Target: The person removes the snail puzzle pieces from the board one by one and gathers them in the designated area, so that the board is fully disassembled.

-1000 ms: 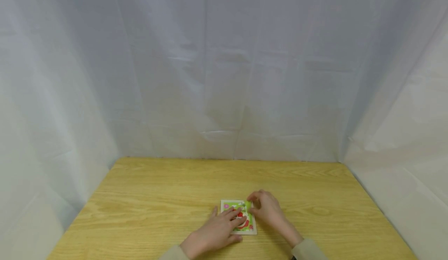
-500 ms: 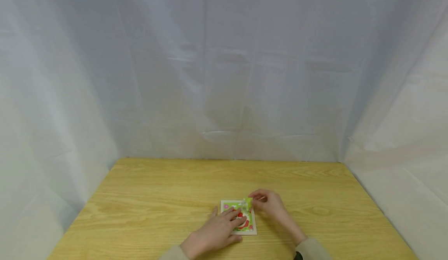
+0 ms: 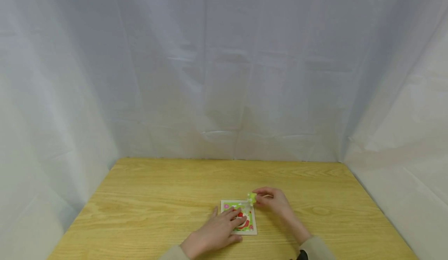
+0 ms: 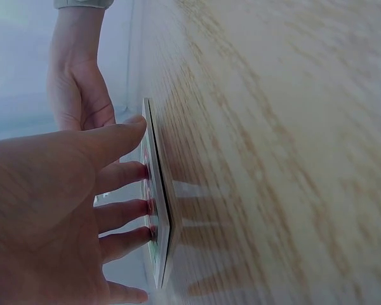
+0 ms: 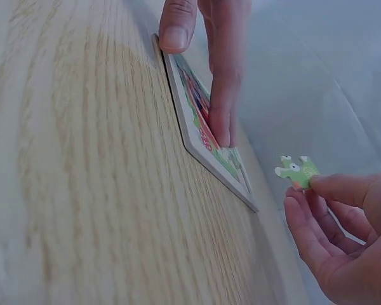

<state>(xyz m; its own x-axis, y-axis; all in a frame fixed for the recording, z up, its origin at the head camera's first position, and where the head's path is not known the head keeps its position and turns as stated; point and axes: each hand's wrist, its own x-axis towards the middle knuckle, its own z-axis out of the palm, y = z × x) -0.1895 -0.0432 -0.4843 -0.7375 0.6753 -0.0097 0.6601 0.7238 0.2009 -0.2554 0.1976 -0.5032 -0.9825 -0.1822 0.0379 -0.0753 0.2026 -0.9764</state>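
A small square jigsaw puzzle with a pale frame and a green, red and white picture lies on the table. My left hand rests across it, fingers spread and straight. In the left wrist view, the thumb and fingertips press on the puzzle's edge and face. Just above the far right corner of the frame, my right hand pinches a green puzzle piece between thumb and fingers. The piece is clear of the board, with knobs pointing outward. A paler gap shows in that corner of the picture.
The wood-grain table stretches out around the puzzle on all sides. Whitish sheeting hangs behind the table and along its left and right edges.
The right hand has lifted the green piece out of the puzzle's far right corner and moved it up and slightly right. My left hand has stayed in place.
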